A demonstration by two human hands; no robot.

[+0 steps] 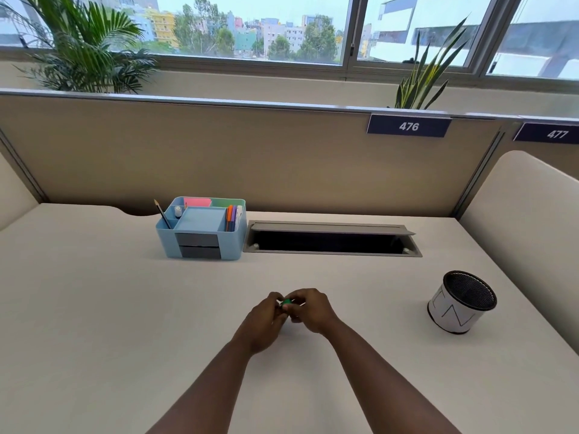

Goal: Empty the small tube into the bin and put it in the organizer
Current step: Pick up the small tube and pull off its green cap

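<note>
Both hands meet over the middle of the pale tabletop [94, 308], toward its near edge. Left hand [264, 321] and right hand [310, 310] each have their grip closed around one small object, of which only a green bit [285, 303] shows between the fingertips; most likely this is the small tube, but its shape and any cap are hidden. It looks like an opening step, one hand bracing and the other working the top. Main risk: the tube is being opened well apart from the black mesh cup wrapped in white paper [463, 303], the probable bin, which stands toward the right edge. If the cap comes free here, the contents could spill on the tabletop rather than into the bin. A part this small, pinched by fingertips alone, could also slip and roll. The open cable slot [332, 242] at the far edge is a place a dropped cap could vanish. The light-blue plastic desk organizer [200, 230], left of the slot, already holds pens and a pencil, so a free compartment must be picked with care.
</note>
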